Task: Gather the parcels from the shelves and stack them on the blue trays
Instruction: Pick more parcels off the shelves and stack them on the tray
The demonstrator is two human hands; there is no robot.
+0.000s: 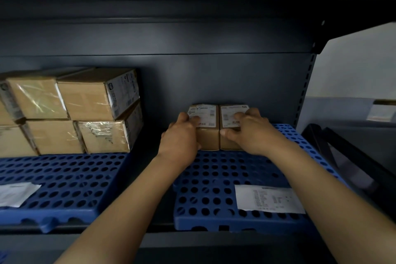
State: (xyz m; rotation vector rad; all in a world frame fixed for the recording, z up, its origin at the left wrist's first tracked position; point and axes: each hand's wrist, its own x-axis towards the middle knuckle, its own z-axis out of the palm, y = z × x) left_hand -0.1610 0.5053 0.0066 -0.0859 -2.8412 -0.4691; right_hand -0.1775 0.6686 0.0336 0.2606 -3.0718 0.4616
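Two small brown parcels with white labels stand side by side at the back of the right blue tray (214, 169). My left hand (182, 139) grips the left parcel (206, 120), fingers over its top. My right hand (246, 130) grips the right parcel (230, 111) the same way. Both parcels rest on the tray and touch each other. On the left blue tray (64, 178) stands a stack of several larger brown parcels (85, 111), two layers high.
A white paper slip (267, 198) lies on the right tray's front; another slip (15, 193) lies on the left tray. The dark shelf back wall (214, 79) is right behind the parcels, the upper shelf overhead. A dark object (342, 156) stands right of the shelf.
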